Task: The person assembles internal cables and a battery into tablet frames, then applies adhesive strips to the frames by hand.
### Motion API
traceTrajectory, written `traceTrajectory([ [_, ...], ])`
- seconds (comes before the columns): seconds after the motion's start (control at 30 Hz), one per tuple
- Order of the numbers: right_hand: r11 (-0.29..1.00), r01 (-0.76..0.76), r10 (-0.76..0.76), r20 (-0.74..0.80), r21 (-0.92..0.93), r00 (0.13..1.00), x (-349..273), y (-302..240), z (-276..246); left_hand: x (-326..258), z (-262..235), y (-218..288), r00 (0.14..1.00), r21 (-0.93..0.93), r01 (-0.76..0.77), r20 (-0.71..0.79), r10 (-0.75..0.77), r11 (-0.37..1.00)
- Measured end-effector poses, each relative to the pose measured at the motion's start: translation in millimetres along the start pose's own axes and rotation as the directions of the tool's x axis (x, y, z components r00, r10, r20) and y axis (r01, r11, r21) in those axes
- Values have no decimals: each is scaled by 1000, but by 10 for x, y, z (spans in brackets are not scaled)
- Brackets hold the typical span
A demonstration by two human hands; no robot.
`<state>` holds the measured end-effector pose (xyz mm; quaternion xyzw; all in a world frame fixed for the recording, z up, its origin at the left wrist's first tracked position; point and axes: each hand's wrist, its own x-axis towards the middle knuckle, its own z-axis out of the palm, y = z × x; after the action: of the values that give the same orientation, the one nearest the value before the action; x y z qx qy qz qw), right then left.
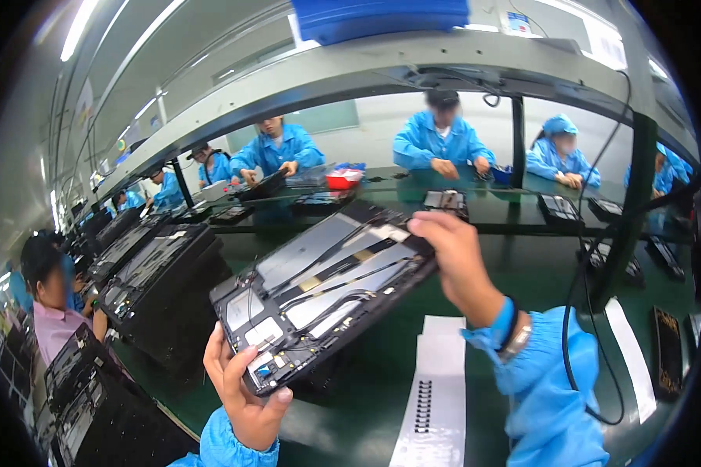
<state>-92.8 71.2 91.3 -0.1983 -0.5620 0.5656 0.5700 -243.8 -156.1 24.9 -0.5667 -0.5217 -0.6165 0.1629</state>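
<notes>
Tilted above the green bench is an opened tablet (336,272), its inside facing up with silver battery plates, black cables and a circuit board showing. My left hand (245,389) grips its near left corner, thumb on top by the board and fingers along the side. At the far right corner my right hand (453,253) clasps the edge, thumb and fingers closed round it. Both my sleeves are light blue, and a watch shows at my right wrist. Below the tablet, a white strip of paper with a spiral binding (423,405) lies on the bench.
Stacks of opened tablets on black trays (160,272) stand at the left. A black cable (568,335) hangs down at the right beside a dark post (627,226). Across the bench (514,272), people in blue work, near a red bin (343,180). A metal shelf beam (350,74) spans overhead.
</notes>
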Motion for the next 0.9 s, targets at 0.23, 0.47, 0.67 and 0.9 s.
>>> traceTrajectory([
  [0.23, 935, 146, -163, -27, -322, 986, 400, 865, 764, -276, -83, -336, 983, 190, 160, -123, -138, 969],
  [0.47, 830, 297, -350, -28, -472, 936, 498, 1230, 771, -308, -5, -402, 984, 377, 167, -2, -180, 911],
  [0.67, 614, 407, -470, 102, -676, 877, 378, 1230, 690, -323, -32, -336, 964, 433, 233, 13, -264, 871],
  [0.9, 398, 744, -435, 603, -537, 669, -308, 972, 746, -332, -54, -344, 978, 444, 161, 49, -203, 881],
])
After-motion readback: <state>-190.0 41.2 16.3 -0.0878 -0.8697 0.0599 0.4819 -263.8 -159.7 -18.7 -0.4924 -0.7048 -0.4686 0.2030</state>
